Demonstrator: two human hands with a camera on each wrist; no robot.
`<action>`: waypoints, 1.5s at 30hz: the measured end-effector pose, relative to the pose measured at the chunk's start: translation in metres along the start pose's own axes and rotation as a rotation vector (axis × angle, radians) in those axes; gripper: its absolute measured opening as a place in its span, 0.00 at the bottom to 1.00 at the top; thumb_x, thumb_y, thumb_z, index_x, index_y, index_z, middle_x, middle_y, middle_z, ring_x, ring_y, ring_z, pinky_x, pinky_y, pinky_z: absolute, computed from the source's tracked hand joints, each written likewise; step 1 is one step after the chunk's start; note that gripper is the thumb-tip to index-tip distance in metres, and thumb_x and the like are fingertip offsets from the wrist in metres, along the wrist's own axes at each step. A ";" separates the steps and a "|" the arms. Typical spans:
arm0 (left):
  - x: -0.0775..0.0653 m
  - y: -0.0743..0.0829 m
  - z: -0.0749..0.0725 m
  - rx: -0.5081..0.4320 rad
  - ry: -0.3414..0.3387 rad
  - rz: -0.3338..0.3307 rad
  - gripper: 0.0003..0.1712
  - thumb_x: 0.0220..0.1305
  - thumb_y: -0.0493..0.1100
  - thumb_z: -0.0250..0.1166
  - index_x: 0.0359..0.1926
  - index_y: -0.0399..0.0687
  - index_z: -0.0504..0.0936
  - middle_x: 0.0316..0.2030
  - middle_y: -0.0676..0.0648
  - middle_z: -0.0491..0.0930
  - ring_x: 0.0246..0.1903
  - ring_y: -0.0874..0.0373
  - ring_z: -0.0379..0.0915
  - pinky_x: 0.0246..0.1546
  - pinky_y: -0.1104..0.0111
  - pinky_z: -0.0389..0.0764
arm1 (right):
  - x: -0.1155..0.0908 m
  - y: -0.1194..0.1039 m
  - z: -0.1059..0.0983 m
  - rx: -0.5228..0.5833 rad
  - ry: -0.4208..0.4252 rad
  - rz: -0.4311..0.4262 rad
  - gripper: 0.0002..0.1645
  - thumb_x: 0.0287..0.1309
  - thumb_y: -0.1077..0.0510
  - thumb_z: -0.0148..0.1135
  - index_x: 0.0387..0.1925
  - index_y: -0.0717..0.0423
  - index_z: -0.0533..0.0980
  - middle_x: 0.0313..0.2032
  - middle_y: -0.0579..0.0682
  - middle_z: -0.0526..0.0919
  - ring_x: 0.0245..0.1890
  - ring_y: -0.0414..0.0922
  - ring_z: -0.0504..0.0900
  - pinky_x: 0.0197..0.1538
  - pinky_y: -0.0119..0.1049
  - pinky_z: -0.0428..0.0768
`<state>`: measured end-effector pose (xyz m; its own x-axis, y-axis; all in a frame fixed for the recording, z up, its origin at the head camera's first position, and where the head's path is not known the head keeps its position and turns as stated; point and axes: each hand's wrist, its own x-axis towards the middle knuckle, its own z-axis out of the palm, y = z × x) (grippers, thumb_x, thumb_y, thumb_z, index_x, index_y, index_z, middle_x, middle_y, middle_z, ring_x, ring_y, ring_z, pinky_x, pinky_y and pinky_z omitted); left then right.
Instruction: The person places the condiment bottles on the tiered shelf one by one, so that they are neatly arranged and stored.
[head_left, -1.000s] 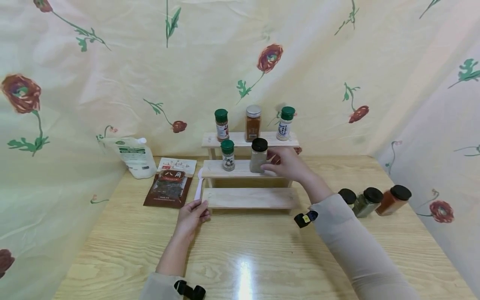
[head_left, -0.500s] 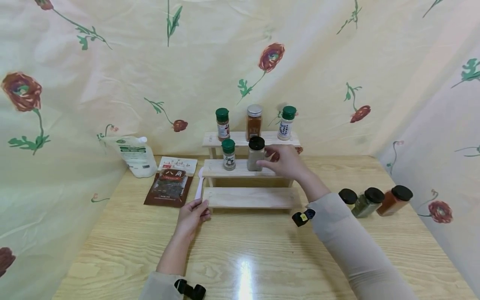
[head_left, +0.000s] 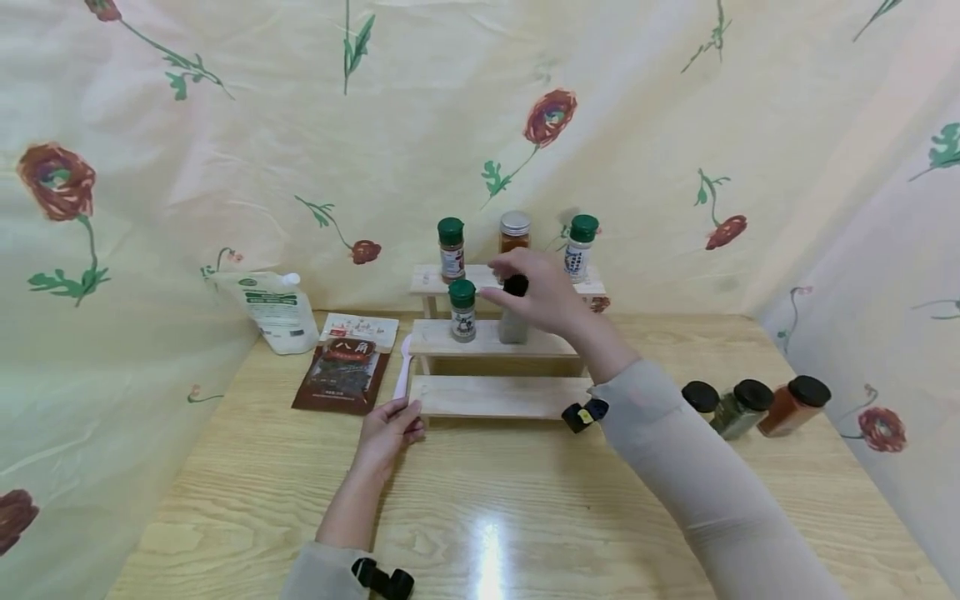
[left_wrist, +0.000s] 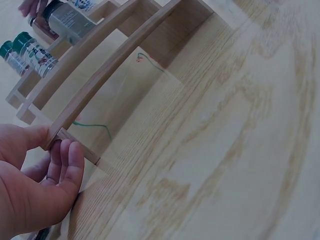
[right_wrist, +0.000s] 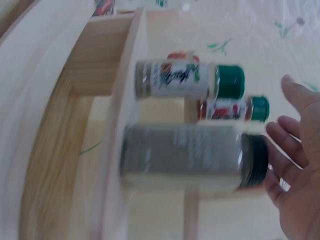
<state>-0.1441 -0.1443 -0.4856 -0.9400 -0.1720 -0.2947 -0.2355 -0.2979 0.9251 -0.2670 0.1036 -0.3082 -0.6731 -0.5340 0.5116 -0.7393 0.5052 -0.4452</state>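
Note:
A three-step wooden spice rack (head_left: 502, 396) stands at the middle of the table. My left hand (head_left: 386, 437) pinches its lower step at the left end, thumb on top and fingers curled beneath, as the left wrist view shows. On the middle step, a black-capped jar (head_left: 513, 329) of greyish powder stands upright, right of a green-capped shaker (head_left: 462, 312). My right hand (head_left: 551, 296) is beside and above the jar's cap. In the right wrist view its thumb and fingers (right_wrist: 287, 152) are spread, fingertips right at the black cap (right_wrist: 256, 160).
On the top step are two green-capped shakers (head_left: 452, 254) (head_left: 577, 248) and a silver-lidded jar (head_left: 515, 229). Left of the rack lie a brown spice packet (head_left: 345, 367) and a white spoon (head_left: 403, 371), near a spouted pouch (head_left: 277, 312). Three black-lidded jars (head_left: 741, 410) stand right.
The jar shifted slightly left on the middle step; then my right hand loosened from its side and rose to its cap. My left hand stayed on the rack.

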 end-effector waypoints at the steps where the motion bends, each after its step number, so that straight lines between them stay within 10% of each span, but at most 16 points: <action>1: 0.000 0.000 0.000 0.001 0.000 0.001 0.27 0.71 0.33 0.64 0.63 0.21 0.67 0.31 0.47 0.81 0.27 0.61 0.80 0.33 0.73 0.87 | 0.004 -0.003 0.002 -0.004 -0.034 0.005 0.25 0.60 0.50 0.75 0.54 0.61 0.81 0.46 0.56 0.84 0.47 0.49 0.81 0.53 0.46 0.83; 12: -0.001 0.000 0.002 0.005 0.000 0.011 0.27 0.71 0.34 0.64 0.64 0.20 0.67 0.32 0.47 0.81 0.28 0.61 0.79 0.33 0.73 0.87 | 0.030 -0.013 0.019 -0.118 -0.317 0.159 0.25 0.58 0.45 0.75 0.53 0.53 0.82 0.41 0.47 0.85 0.38 0.46 0.79 0.40 0.38 0.82; 34: 0.002 -0.002 0.001 -0.012 0.012 0.008 0.25 0.71 0.33 0.64 0.62 0.21 0.68 0.30 0.47 0.81 0.27 0.61 0.79 0.31 0.73 0.88 | 0.037 -0.036 0.033 -0.153 -0.277 0.229 0.20 0.59 0.43 0.74 0.44 0.50 0.83 0.31 0.43 0.83 0.31 0.45 0.76 0.34 0.37 0.70; 45: 0.001 -0.001 0.002 -0.004 0.012 0.013 0.24 0.71 0.33 0.63 0.62 0.21 0.69 0.30 0.48 0.81 0.27 0.61 0.79 0.31 0.74 0.87 | 0.029 -0.036 0.019 -0.128 -0.206 0.252 0.31 0.61 0.40 0.71 0.57 0.55 0.80 0.52 0.52 0.84 0.51 0.48 0.80 0.55 0.44 0.81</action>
<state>-0.1456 -0.1428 -0.4867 -0.9398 -0.1876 -0.2855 -0.2222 -0.2993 0.9279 -0.2608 0.0570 -0.2910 -0.8338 -0.5005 0.2330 -0.5496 0.7127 -0.4359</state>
